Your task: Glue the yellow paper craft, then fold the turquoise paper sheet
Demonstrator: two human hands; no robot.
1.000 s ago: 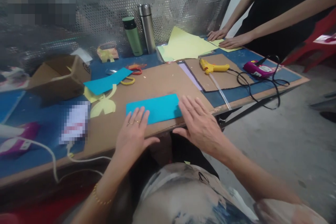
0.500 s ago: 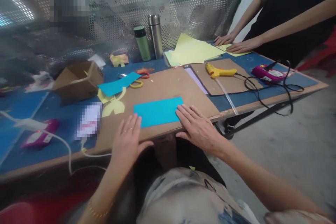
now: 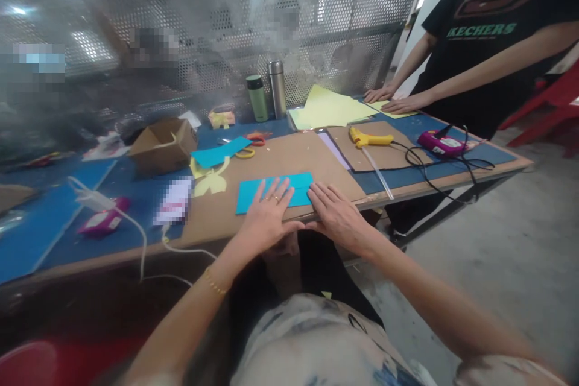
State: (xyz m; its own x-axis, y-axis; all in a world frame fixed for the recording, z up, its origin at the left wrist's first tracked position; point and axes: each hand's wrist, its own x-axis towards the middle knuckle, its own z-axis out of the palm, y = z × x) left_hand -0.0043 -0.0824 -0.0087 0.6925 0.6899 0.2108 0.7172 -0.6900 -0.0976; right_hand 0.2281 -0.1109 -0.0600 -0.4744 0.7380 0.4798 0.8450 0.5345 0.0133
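Observation:
A blue rectangle of paper (image 3: 298, 184) lies flat on a brown cardboard sheet (image 3: 289, 154) near the table's front edge. My left hand (image 3: 268, 214) rests palm down across the middle of the paper, fingers stretched out. At the paper's right end lies my right hand (image 3: 337, 212), also flat, its fingertips at the edge. Both thumbs point toward each other along the table's front edge. Left of the blue paper are a pale yellow paper cut-out (image 3: 211, 184) and another blue paper piece (image 3: 221, 154), which partly covers scissors with a yellow handle (image 3: 245, 153).
At left stand an open cardboard box (image 3: 163, 148) and a purple device with white cables (image 3: 105, 217). A yellow glue gun (image 3: 371, 139) and its corded purple unit (image 3: 441, 143) lie at right. Two flasks (image 3: 277, 90) stand behind. A co-worker's hands (image 3: 400, 102) press yellow paper (image 3: 337, 107).
My left hand has slid right from the blue paper's left end onto its middle. My right hand stays at the right end. The head view has shifted.

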